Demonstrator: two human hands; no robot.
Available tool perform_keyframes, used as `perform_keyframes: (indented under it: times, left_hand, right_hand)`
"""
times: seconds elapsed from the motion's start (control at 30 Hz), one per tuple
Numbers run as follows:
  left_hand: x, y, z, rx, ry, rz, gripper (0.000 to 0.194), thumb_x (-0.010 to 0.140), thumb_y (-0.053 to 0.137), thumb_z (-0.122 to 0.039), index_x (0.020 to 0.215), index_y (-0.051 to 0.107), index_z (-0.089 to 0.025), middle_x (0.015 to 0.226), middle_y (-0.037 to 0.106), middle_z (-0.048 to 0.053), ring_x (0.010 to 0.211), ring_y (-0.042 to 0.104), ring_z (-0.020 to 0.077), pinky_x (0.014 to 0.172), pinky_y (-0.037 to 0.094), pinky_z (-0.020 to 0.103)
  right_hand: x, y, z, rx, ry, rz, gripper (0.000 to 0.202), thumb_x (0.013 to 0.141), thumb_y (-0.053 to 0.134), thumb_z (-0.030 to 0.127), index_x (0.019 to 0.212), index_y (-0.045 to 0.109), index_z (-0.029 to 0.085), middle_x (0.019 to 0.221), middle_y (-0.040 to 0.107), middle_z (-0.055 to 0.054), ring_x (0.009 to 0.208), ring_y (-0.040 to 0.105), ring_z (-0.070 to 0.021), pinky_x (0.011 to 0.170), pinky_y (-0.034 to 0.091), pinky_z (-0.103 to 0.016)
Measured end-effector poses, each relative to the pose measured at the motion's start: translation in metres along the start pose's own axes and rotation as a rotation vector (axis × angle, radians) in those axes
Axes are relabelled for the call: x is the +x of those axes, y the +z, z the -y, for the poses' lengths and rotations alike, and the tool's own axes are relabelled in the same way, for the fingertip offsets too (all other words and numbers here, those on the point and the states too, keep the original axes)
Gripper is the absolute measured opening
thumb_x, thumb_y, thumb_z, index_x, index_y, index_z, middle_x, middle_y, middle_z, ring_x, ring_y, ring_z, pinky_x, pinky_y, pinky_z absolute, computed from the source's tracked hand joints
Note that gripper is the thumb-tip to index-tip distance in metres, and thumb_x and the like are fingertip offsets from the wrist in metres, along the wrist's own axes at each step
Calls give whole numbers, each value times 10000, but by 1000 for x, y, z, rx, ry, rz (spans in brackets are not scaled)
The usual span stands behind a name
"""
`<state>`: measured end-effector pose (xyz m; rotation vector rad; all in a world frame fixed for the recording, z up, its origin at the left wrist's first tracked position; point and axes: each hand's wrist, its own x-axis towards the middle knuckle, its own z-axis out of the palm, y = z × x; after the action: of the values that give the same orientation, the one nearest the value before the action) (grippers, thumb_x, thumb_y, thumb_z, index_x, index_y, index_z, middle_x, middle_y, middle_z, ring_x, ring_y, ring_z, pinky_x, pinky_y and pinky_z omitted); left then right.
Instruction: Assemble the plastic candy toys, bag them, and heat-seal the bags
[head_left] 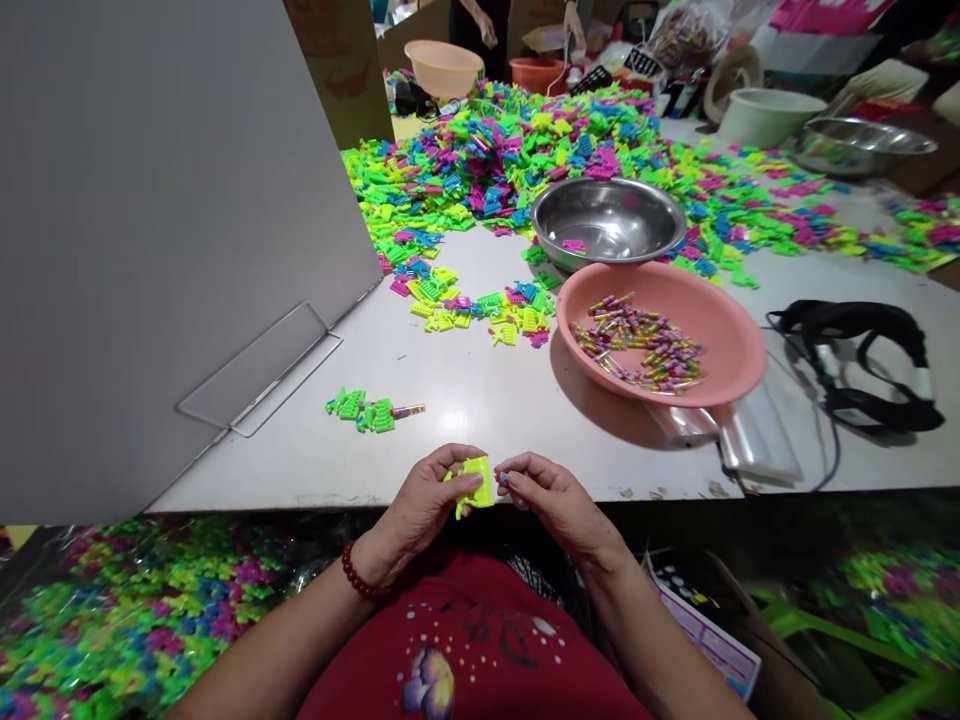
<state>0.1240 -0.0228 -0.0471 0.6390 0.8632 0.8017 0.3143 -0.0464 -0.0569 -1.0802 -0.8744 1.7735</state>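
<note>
Near the table's front edge, my left hand (439,485) pinches a yellow plastic toy piece (478,482) between thumb and fingers. Just to its right, my right hand (551,495) is closed on a small red and blue piece (502,479), mostly covered by the fingertips. A narrow gap separates the two pieces. On the table ahead and left lie green plastic toy pieces (367,408), one with a patterned tube (409,410) sticking out to the right.
A pink basin (731,350) holds many small patterned tubes. Behind it stands a steel bowl (547,215). A heap of coloured toy pieces (480,150) covers the far table. A grey panel (187,200) blocks the left; a black strap (862,310) lies right. Another person's hands (574,25) show at the back.
</note>
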Motion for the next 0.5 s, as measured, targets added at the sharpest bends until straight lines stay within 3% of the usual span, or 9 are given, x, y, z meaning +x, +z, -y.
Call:
perform_keyframes:
  times: [0.27,0.5]
  left_hand:
    - [2,1,0,-4,-5,41,382,692,845,-286,972,622,-154,736,632,-1,594,597,98,441,437,143]
    - [1,0,-1,20,-3,67,356,714,827,-287,948,591,-158,718,631,-7,535,566,84,419,447,139]
  right_hand:
    - [-1,4,-6,105,63,30,265,788,795,424,883,736,183,783,677,-21,640,476,-89,604,340,-223]
    - [-2,7,-3,252,110,15,281,677,884,371,825,742,180,737,651,0,632,483,-80,598,363,-208]
